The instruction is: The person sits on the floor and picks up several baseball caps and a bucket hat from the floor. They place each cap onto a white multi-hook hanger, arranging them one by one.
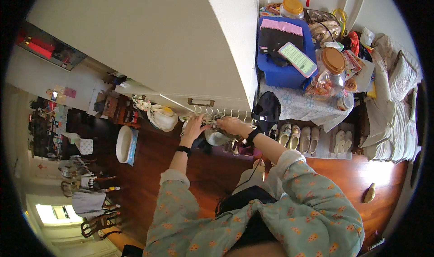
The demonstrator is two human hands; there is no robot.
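Note:
Several white clothes hangers (pixel 232 113) hang in a row beneath the cabinet's edge, by a metal drawer handle (pixel 201 102). My left hand (pixel 193 130) is raised at the left part of the row, its fingers among the hangers. Close to its right, my right hand (pixel 232 125) reaches in from the right, fingers bent at the hangers. The fingertips of both hands are partly lost among hooks and small items, so their hold cannot be made out. Below the hands is a pale, rounded item (pixel 217 137) that cannot be identified. A black bag (pixel 267 109) hangs right of the row.
A blue plastic bin (pixel 283 79) with a phone (pixel 298 59) on top stands on a cloth-covered table beside a plastic jar (pixel 327 79). Several shoes (pixel 305 140) are on a mat below. A white tub (pixel 124 144) stands on the wooden floor at left.

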